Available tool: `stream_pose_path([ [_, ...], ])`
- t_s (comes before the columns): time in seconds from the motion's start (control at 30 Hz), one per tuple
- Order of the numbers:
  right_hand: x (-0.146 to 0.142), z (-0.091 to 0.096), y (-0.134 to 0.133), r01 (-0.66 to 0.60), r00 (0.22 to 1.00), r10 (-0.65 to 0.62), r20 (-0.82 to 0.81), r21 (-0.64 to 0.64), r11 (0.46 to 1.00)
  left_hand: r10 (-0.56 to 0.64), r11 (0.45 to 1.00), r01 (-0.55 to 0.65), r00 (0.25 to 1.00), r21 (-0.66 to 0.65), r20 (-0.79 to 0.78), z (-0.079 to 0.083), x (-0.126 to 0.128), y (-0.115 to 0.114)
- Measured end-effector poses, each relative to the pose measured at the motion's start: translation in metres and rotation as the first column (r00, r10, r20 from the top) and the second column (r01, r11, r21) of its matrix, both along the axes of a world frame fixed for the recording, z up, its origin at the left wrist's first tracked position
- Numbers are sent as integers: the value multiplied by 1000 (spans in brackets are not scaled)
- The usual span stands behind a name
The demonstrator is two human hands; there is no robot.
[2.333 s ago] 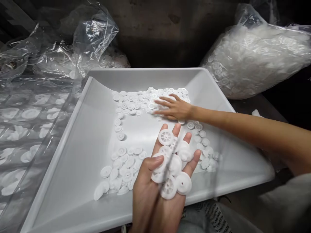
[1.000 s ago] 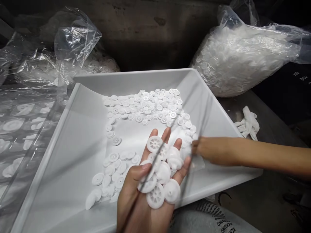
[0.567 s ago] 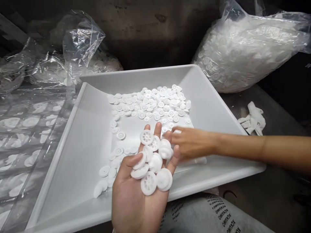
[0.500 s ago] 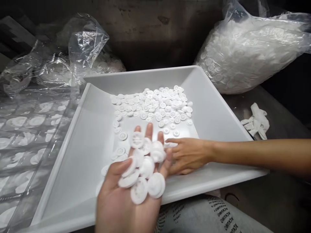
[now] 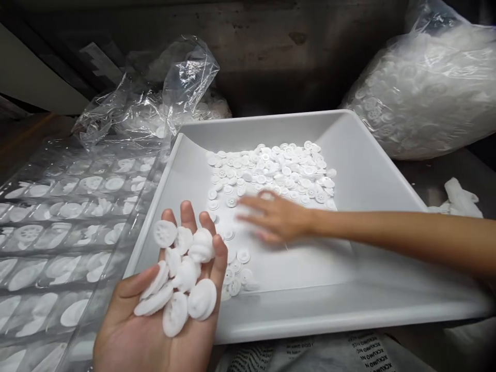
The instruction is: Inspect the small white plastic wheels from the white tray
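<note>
My left hand (image 5: 163,310) lies palm up with its fingers curled a little, cradling a heap of small white plastic gears (image 5: 186,274). It is over the left front part of a light grey tray (image 5: 287,328). Inside the tray, many more white gears (image 5: 267,165) are spread along the back, and a small group (image 5: 235,276) sits at the front left. My right hand (image 5: 277,217), blurred by motion, reaches in from the right with its fingers spread, just in front of the larger pile. Nothing shows in its grasp. Whether its fingertips touch any gears is unclear.
On the left stands a clear compartment tray (image 5: 70,232) holding white parts. Crumpled clear plastic bags (image 5: 186,82) lie behind it. A large bag of white parts (image 5: 430,98) rests at the back right, near a white glove-like bundle (image 5: 461,199). Printed grey fabric (image 5: 310,356) shows below.
My left hand has moved left with its gears, away from the tray's middle. My right hand has shifted back and left toward the pile, its fingers spreading. The view has turned slightly left.
</note>
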State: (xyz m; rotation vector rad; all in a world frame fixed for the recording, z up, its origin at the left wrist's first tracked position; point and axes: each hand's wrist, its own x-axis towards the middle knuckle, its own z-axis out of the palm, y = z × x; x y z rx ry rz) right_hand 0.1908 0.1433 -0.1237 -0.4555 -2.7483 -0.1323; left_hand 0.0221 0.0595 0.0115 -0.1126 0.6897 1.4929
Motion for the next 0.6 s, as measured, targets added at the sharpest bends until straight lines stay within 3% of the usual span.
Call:
stream_pose_path([
  [0.07,-22,-2,-24,-271,962,270,42,42,962,-8,1000,8,1000,2,5,-1,-3,5],
  [0.1,-33,-4,-31,-340,940,338,56,49,939,-10,1000,10,1000,3,3,-3,-4,5],
  [0.23,-75,-19,-22,-401,915,398,62,30,916,-10,1000,10,1000,12,-25,-10,-11,-3],
  [0.33,-95,-27,9,-367,930,366,34,16,930,21,1000,-20,994,13,-103,-16,-15,-12],
  [0.47,-88,-26,50,-125,992,125,-14,-21,992,53,999,-53,976,7,-210,-21,-20,-17],
  [0.53,-75,-20,59,-29,999,28,-38,-40,999,57,998,-53,974,21,-217,-22,-24,-17],
  [0.6,-66,-12,52,-47,998,45,-54,-48,998,56,998,-49,976,38,-210,-23,-27,-17],
])
